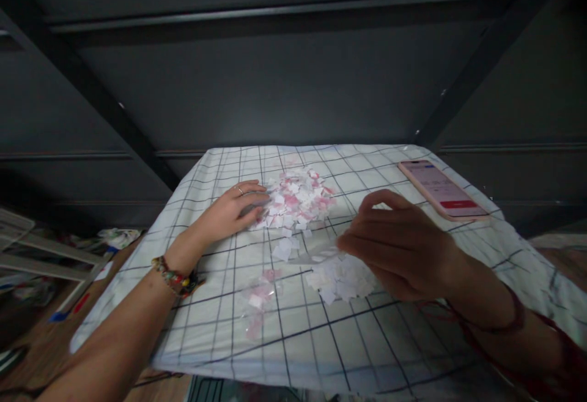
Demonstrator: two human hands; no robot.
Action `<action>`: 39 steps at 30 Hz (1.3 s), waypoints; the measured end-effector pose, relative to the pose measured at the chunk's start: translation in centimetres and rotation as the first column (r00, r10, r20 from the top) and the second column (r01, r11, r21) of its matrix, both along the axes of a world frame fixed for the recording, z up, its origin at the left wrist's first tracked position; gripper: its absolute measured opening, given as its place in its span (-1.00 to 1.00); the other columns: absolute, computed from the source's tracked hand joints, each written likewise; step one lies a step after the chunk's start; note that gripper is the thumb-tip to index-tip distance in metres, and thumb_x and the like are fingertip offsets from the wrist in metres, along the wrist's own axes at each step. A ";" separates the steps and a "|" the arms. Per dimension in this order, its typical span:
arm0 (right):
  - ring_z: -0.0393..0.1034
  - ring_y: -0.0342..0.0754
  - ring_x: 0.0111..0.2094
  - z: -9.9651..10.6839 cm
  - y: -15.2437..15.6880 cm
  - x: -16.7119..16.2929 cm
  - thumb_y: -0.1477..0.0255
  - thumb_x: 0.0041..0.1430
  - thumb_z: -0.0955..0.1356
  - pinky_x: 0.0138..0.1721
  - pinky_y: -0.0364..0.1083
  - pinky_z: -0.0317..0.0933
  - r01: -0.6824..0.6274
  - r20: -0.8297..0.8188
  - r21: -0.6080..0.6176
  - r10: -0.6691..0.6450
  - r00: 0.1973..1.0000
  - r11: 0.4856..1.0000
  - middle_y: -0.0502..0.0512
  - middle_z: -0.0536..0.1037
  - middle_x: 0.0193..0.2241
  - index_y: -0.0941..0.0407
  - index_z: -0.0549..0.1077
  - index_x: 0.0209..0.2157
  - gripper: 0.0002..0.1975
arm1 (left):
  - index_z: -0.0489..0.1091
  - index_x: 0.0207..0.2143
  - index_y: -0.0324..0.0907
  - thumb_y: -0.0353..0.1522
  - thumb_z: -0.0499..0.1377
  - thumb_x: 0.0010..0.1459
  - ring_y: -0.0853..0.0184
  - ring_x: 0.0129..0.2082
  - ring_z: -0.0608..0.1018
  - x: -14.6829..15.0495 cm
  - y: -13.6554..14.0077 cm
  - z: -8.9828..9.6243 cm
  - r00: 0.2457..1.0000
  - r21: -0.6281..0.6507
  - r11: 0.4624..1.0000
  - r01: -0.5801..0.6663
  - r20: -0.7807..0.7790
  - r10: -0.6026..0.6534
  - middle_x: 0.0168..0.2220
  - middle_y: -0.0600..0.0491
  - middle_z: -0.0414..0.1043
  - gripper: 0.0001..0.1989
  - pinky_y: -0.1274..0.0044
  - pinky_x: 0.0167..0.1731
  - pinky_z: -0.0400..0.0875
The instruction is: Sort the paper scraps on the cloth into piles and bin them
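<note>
On the near side of the bench [202, 335] I see pinkish scraps [257, 297], then a white pile [342, 282]; by it the right hand [403, 249] has its grip pinched on a blurred pale strip [314, 256]. Beyond, the left hand [232, 212], fingers loosely spread, touches the mixed heap [300, 197]; seemingly partway, with plenty still mingled

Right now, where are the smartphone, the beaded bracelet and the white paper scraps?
Smartphone [441, 189]: head view, middle of its screen.
Beaded bracelet [170, 275]: head view, its beads.
White paper scraps [342, 278]: head view, pile's middle.
</note>
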State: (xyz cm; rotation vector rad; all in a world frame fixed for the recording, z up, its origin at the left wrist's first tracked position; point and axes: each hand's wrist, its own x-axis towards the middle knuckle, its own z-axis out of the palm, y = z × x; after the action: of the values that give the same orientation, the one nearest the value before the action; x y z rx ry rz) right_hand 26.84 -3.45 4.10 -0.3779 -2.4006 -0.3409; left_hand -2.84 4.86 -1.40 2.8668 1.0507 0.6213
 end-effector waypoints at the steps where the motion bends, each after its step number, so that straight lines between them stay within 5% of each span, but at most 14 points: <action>1: 0.30 -0.17 -0.48 -0.1 -0.1 -0.1 0.70 0.06 0.18 -0.26 -0.05 0.24 -0.009 -0.014 0.005 0.009 1.000 1.000 -0.01 0.45 -0.55 0.17 0.32 -0.30 -0.79 | 0.37 -0.06 -0.18 -0.31 -0.02 0.25 0.20 0.10 0.30 0.0 0.0 0.0 1.000 -0.001 1.000 -0.005 0.001 0.005 0.02 -0.08 0.33 -0.71 0.24 0.06 0.27; 7: 0.30 -0.17 -0.48 0.2 -0.1 0.5 0.69 0.07 0.19 -0.22 -0.04 0.25 0.054 -0.042 0.033 -0.053 0.998 0.998 -0.03 0.47 -0.53 0.13 0.32 -0.28 -0.77 | 0.38 -0.07 -0.18 -0.32 -0.02 0.25 0.20 0.10 0.31 -0.1 0.2 -0.2 1.000 0.014 1.000 0.009 0.006 -0.009 0.00 -0.08 0.34 -0.72 0.24 0.06 0.27; 14: 0.31 -0.17 -0.49 -0.2 -0.4 -0.8 0.67 0.12 0.17 -0.29 -0.04 0.25 -0.045 -0.051 0.041 0.047 0.998 0.998 -0.01 0.45 -0.58 0.19 0.33 -0.33 -0.82 | 0.38 -0.08 -0.20 -0.32 -0.01 0.25 0.20 0.09 0.32 0.0 0.1 0.0 1.000 0.006 1.000 -0.004 0.006 0.004 0.00 -0.09 0.35 -0.72 0.23 0.06 0.27; 20: 0.32 -0.14 -0.41 0.2 0.1 0.7 0.67 0.11 0.24 -0.22 0.00 0.24 0.065 -0.108 0.078 -0.056 0.993 0.995 0.06 0.52 -0.46 0.19 0.36 -0.26 -0.82 | 0.39 -0.09 -0.23 -0.33 -0.03 0.25 0.19 0.09 0.33 0.0 0.1 0.0 1.000 0.033 0.999 0.013 0.009 -0.013 0.00 -0.12 0.35 -0.71 0.25 0.05 0.29; 27: 0.33 -0.16 -0.43 -0.6 1.4 1.1 0.71 0.10 0.23 -0.21 -0.03 0.22 0.167 0.018 0.194 -0.173 0.985 0.967 -0.03 0.51 -0.47 0.15 0.33 -0.23 -0.76 | 0.37 -0.08 -0.20 -0.34 -0.02 0.26 0.21 0.08 0.33 -0.1 0.2 -0.2 1.000 0.055 0.998 0.025 0.007 -0.025 -0.01 -0.09 0.35 -0.74 0.26 0.04 0.29; 39: 0.32 -0.15 -0.42 -0.3 1.7 1.7 0.73 0.09 0.21 -0.27 -0.03 0.20 0.175 0.030 0.115 -0.179 0.983 0.978 -0.02 0.51 -0.45 0.13 0.31 -0.24 -0.73 | 0.36 -0.09 -0.20 -0.35 -0.03 0.27 0.20 0.08 0.33 -0.1 0.3 -0.2 1.000 0.053 0.998 0.025 -0.013 -0.024 -0.02 -0.09 0.36 -0.74 0.23 0.03 0.30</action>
State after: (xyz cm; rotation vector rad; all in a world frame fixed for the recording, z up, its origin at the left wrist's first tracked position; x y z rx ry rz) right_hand 28.54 -1.74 3.81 -0.5400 -2.3794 -0.5656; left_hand -2.97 5.12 -1.61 2.9277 1.0147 0.6404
